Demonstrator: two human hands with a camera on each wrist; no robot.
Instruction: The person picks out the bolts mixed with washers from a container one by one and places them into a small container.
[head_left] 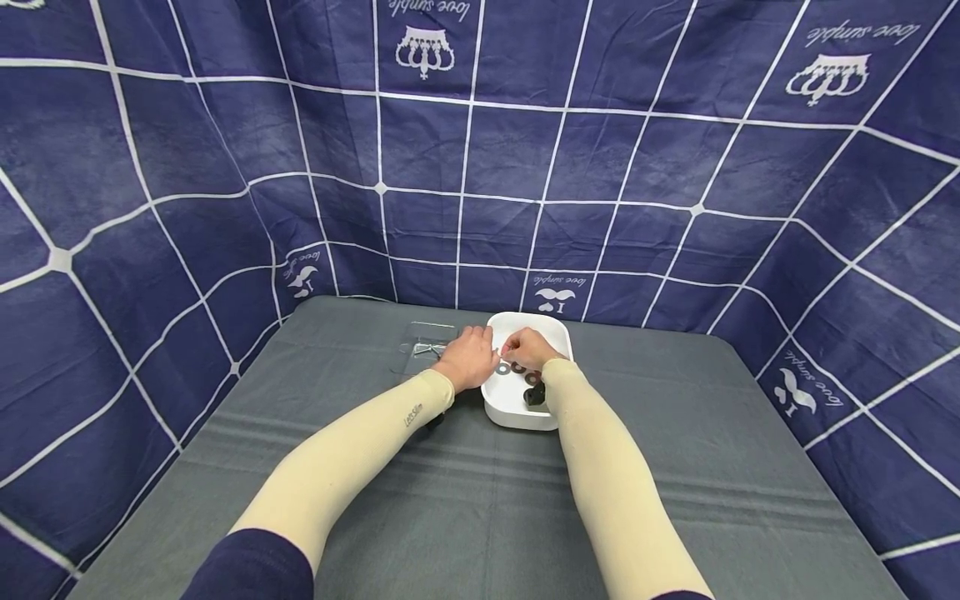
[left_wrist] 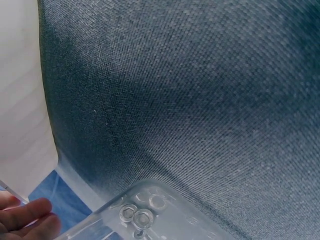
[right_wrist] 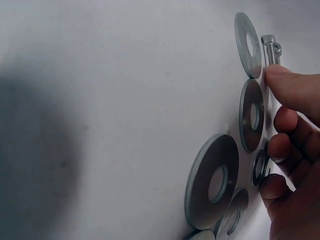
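A white tray [head_left: 522,421] holds several flat metal washers [right_wrist: 212,182], lying loosely together on its floor. Two socket-head screws [right_wrist: 270,45] are beyond them in the right wrist view. My right hand [head_left: 529,348] reaches into the tray with curled fingers, and its thumb meets the shaft of a screw as in a pinch. Beside it, over the tray's left rim, is my left hand [head_left: 468,357]. Its bent fingers [left_wrist: 32,215] show above the rim in the left wrist view; whether they hold anything is hidden.
Left of the tray stands a clear plastic box [head_left: 423,333] with metal screws [left_wrist: 142,218] in it. A small black object [head_left: 534,394] sits at the near end of the tray. Grey cloth [head_left: 480,517] covers the table, and a blue checked curtain [head_left: 510,150] surrounds its back and sides.
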